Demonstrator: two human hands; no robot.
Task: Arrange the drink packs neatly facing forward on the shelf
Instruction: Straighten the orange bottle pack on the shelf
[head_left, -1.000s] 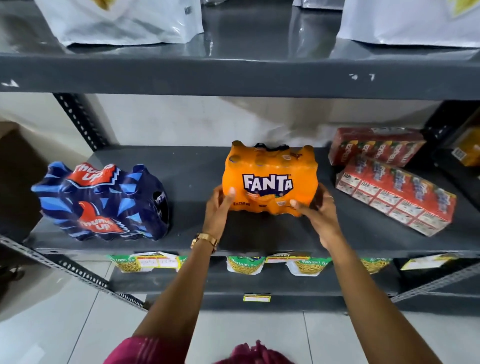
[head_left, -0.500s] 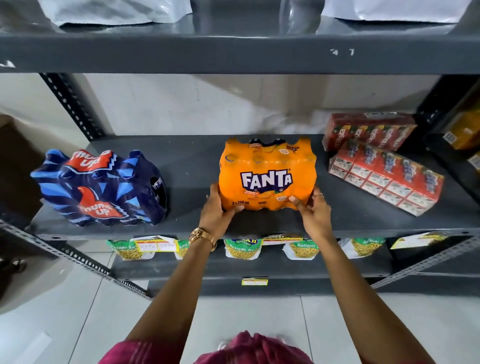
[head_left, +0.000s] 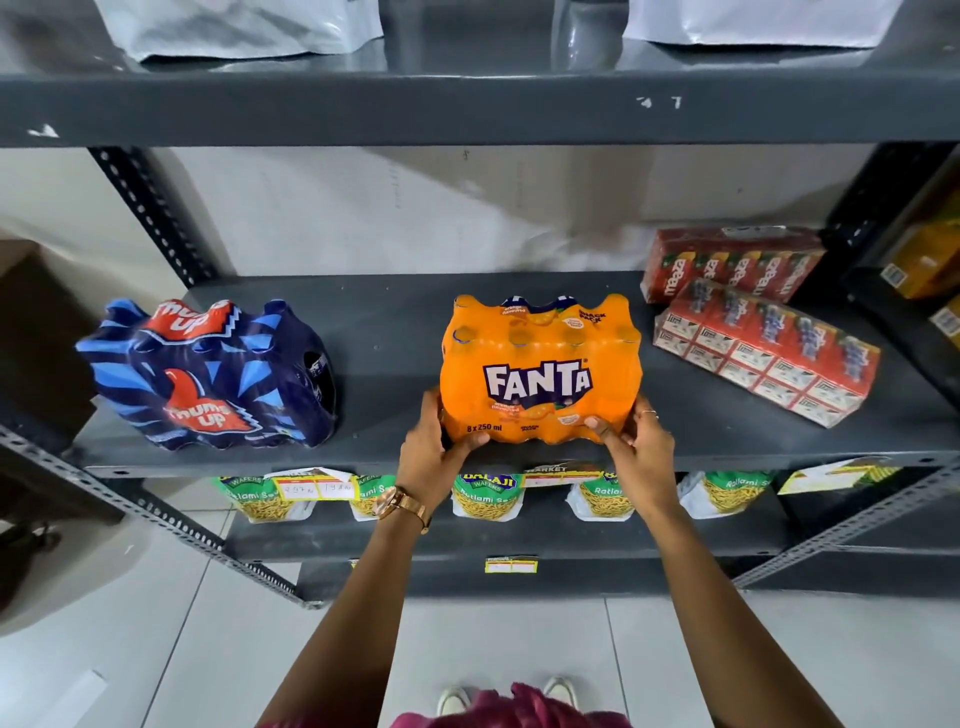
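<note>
The orange Fanta pack stands upright near the front edge of the grey shelf, label facing out, gripped at its lower corners by the left hand and the right hand, fingers curled round it. Bare shelf lies open behind and to either side; the Thums Up pack sits toward the left end, red juice cartons angled at the right

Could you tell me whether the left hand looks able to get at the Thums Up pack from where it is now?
Probably yes: only bare shelf separates the left hand from the Thums Up pack, though it grips the Fanta pack.
</note>
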